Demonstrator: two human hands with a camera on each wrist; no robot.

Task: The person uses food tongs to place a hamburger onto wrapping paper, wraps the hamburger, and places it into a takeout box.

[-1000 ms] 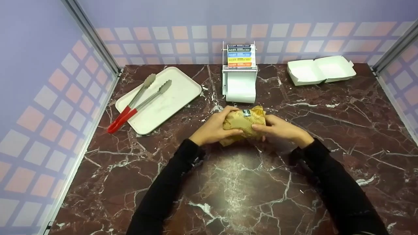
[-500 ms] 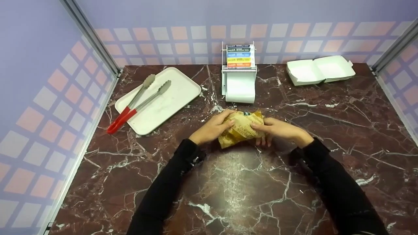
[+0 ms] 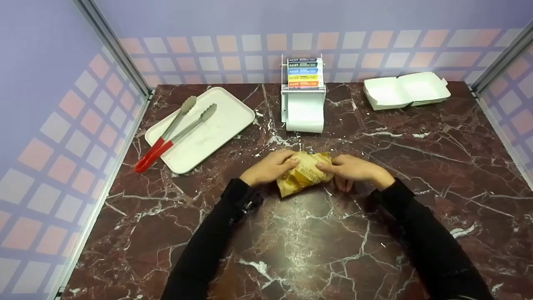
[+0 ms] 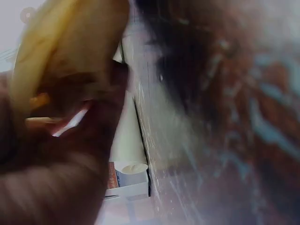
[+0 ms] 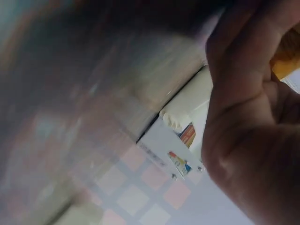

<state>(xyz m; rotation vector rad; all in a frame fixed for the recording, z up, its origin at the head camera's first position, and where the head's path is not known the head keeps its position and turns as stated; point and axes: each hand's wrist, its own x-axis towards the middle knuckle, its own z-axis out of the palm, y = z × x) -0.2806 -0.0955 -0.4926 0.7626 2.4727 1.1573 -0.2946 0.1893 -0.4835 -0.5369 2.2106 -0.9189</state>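
Between both hands is a wrapped package in printed yellow-brown paper [image 3: 307, 171], a pointed corner of the paper hanging toward the near side. My left hand [image 3: 270, 167] grips its left end, thumb on top. On the right end my right hand [image 3: 354, 168] pinches the paper with the thumb above, while other fingers reach below. In the left wrist view the paper [image 4: 75, 42] looks blurred beside the dark hand [image 4: 61, 164]. The right wrist view shows curled fingers and only a sliver of the yellow paper [image 5: 287, 56]. What the paper encloses is hidden.
A label dispenser [image 3: 305, 104] with a hanging white strip stands behind the package. Red-handled tongs [image 3: 164, 139] lie across a white tray [image 3: 225, 129] at the left. An opened white carton [image 3: 389, 93] sits at the back right on the dark marbled table [image 3: 300, 250].
The package has come slightly nearer and tipped, so its printed face and loose lower corner show more. The left thumb has shifted up onto the paper; both hands keep their hold.
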